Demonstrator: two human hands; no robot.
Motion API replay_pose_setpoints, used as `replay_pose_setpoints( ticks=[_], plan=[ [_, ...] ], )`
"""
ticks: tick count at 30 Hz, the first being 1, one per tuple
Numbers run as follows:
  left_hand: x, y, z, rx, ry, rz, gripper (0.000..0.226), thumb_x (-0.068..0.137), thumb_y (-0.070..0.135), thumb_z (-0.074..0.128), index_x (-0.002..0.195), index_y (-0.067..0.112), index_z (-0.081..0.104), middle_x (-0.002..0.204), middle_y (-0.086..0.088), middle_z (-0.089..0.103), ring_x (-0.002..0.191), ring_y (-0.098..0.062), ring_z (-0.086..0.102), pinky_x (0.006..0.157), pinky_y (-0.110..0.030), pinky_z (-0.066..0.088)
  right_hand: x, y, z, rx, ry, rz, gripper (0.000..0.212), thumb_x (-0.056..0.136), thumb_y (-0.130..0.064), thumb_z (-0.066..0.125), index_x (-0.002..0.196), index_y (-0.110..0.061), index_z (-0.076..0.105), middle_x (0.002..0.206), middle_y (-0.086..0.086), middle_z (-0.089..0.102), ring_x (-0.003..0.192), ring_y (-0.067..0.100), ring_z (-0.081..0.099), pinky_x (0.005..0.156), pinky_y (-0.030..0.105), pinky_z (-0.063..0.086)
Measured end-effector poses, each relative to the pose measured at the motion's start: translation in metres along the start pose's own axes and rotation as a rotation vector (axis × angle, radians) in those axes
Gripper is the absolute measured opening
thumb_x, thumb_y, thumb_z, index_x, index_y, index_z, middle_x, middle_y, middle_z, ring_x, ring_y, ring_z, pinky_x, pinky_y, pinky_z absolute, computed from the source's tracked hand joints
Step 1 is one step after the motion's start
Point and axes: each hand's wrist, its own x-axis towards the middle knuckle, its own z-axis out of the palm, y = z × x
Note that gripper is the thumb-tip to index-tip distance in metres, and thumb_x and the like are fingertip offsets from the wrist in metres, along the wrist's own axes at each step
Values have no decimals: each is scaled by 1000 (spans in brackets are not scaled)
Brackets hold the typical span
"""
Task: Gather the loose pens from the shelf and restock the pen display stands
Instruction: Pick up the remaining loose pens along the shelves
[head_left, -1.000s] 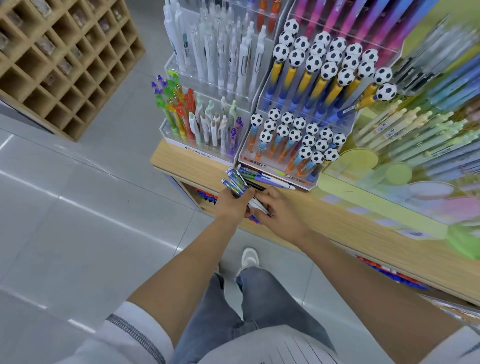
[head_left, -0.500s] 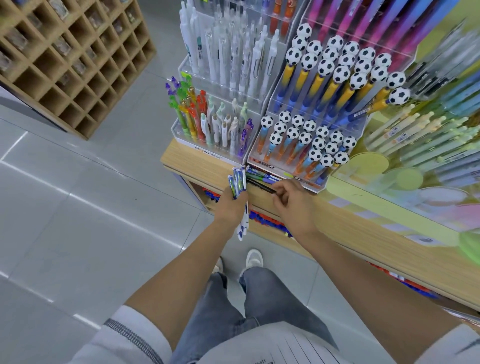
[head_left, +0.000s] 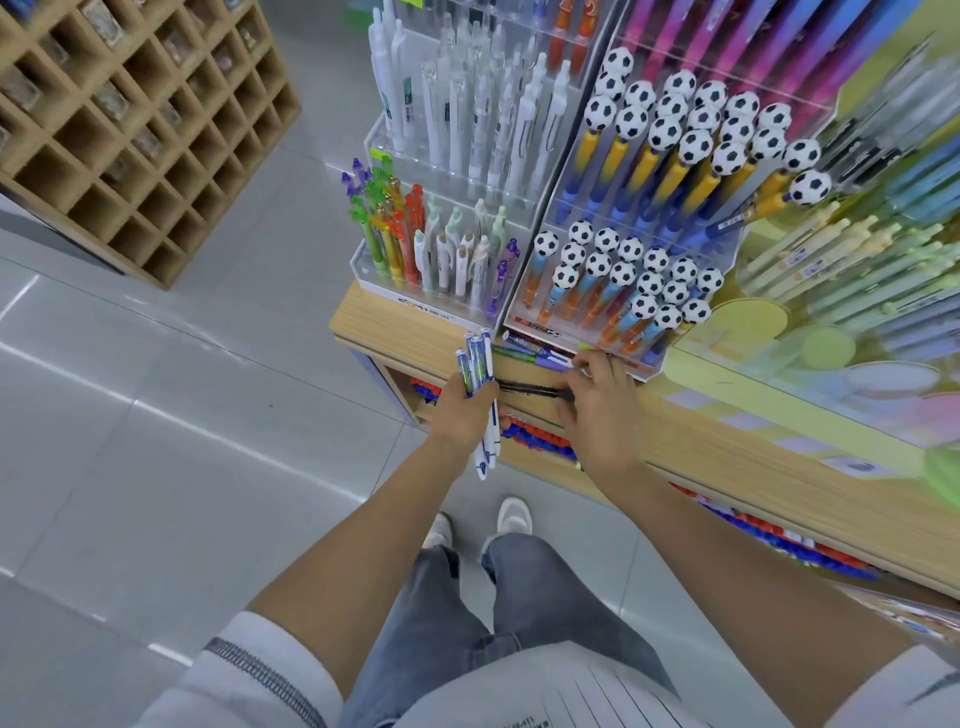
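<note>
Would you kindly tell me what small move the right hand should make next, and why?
Probably lift the black pen off the shelf into the left hand: the right hand pinches its end, the left hand grips white pens, more loose pens lie by the stand.

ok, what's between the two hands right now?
Head view: a black pen lies on the wooden shelf between the left hand, holding a bundle of pens, and the right hand, which pinches its end.

My one camera rides on my head, wide-angled, tilted steeply down and forward: the shelf (head_left: 727, 462) close in front, the floor (head_left: 156, 415) and my shoes (head_left: 514, 514) straight below.
</note>
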Motion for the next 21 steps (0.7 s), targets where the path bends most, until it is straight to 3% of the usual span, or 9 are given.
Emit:
replay_pose_setpoints(
  ticks=[3, 6, 13, 21],
  plan=[
    [2, -3, -2, 10, -16, 0, 9, 95, 24, 54, 102, 18, 53, 101, -23, 64, 95, -39, 65, 89, -55, 53, 1, -1, 0, 27, -12, 3, 18, 77, -7, 73, 93, -11, 70, 98, 8, 56, 91, 29, 55, 77, 41, 48],
    [2, -2, -3, 21, -25, 4, 13, 94, 25, 55, 104, 16, 53, 103, -24, 65, 97, -41, 64, 90, -55, 52, 1, -2, -1, 54, -49, 14, 18, 78, -7, 73, 95, -13, 68, 98, 8, 59, 86, 29, 57, 75, 39, 48],
    [5, 0, -5, 22, -36, 3, 5, 93, 23, 55, 96, 20, 53, 103, -22, 66, 96, -40, 65, 91, -54, 52, 5, -4, -11, 86, -218, -15, 20, 89, -11, 62, 107, -13, 57, 106, 8, 58, 96, 28, 54, 74, 39, 42],
    [4, 3, -8, -46, -62, 22, 11, 97, 15, 52, 108, 14, 54, 79, -7, 63, 67, -20, 62, 71, -33, 57, -3, -13, -8, 276, -303, 80, 20, 93, -11, 57, 110, -9, 47, 107, 9, 55, 81, 20, 48, 66, 30, 31]
  ],
)
